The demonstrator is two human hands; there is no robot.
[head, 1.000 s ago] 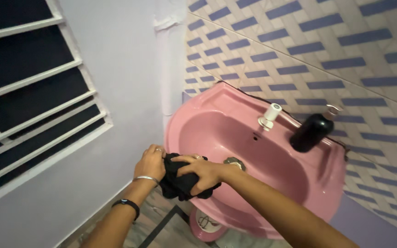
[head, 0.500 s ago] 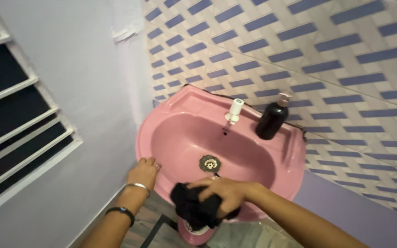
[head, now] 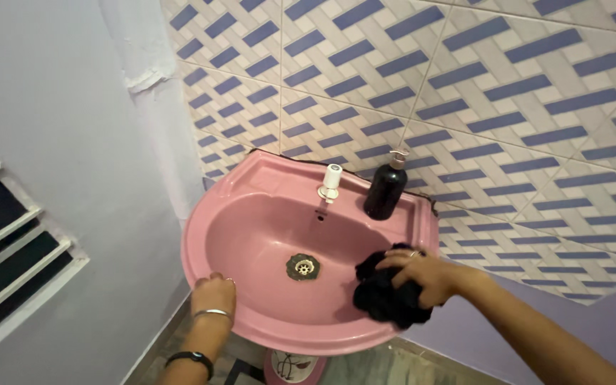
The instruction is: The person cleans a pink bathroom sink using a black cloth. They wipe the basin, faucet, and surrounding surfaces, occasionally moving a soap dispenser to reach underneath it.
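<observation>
Right hand (head: 425, 276) presses a bunched black cloth (head: 386, 294) onto the pink basin's (head: 251, 235) right rim, left hand (head: 214, 294) flat on the front edge, most of the bowl seemingly unwiped.

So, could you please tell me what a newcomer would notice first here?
A pink washbasin fixed to the blue-patterned tiled wall dominates. The right hand presses a black cloth on its right rim; the left hand rests on the front-left rim. A black pump bottle stands beside the white tap.
</observation>
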